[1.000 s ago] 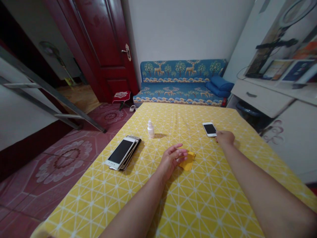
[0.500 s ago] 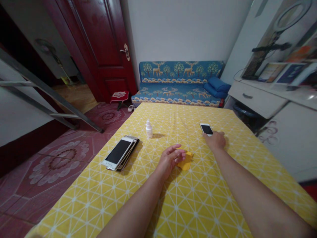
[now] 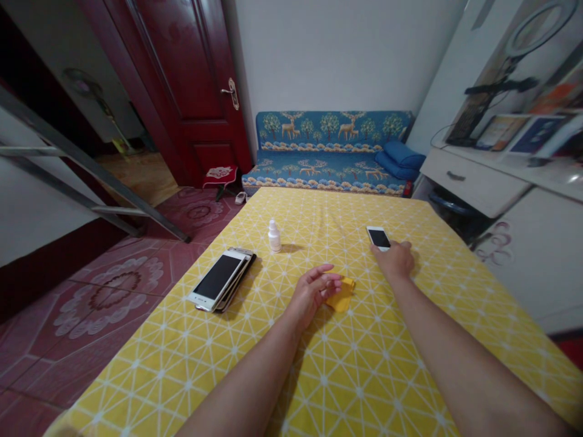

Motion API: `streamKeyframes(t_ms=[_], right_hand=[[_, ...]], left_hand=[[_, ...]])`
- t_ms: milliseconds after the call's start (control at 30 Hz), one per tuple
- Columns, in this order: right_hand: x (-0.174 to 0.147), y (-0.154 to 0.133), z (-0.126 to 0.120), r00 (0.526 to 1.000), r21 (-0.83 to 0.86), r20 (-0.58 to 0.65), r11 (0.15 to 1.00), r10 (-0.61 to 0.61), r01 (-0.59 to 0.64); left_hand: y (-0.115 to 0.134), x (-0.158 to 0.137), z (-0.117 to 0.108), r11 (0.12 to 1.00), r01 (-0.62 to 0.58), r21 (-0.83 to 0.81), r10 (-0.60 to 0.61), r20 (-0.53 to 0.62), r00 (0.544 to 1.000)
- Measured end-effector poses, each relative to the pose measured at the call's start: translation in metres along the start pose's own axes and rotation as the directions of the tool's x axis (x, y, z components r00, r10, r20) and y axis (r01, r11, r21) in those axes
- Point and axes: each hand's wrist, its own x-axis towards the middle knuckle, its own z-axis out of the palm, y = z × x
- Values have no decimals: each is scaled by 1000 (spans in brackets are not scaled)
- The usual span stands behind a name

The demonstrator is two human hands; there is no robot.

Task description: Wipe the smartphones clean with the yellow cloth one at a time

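Note:
My right hand [image 3: 397, 260] has its fingers on the near end of a small white smartphone [image 3: 378, 235], gripping it at the table's right side. Close to the middle, my left hand [image 3: 314, 290] hovers or rests with fingers apart and slightly curled, holding nothing I can see. Just beyond those fingertips is a folded yellow cloth [image 3: 340, 298], partly hidden by them. A white dropper bottle [image 3: 274, 237] stands upright farther back. To the left lies a stack of smartphones [image 3: 221, 279], a white one on top.
A yellow patterned tablecloth [image 3: 255, 352] covers the table. Behind it stands a blue deer-print sofa [image 3: 319, 161]. At the right is a white cabinet [image 3: 514, 243]; on the left are a metal ladder [image 3: 122, 188], a red stool [image 3: 220, 176] and a red door [image 3: 182, 73].
The white phone and my right hand have shifted very slightly to the left. My left hand, the cloth, the bottle and the phone stack look unchanged.

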Motion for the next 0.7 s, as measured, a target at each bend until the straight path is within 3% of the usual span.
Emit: streamKeyframes(t_ms=[333, 700], right_hand=[[-1, 0, 3, 1000, 8, -28, 1000, 10, -10], [0, -4, 1, 998, 34, 21, 997, 63, -64]], left_hand=[[0, -1, 0, 1000, -1, 6, 1, 5, 1000], [0, 0, -1, 1000, 3, 7, -3, 3, 1000]])
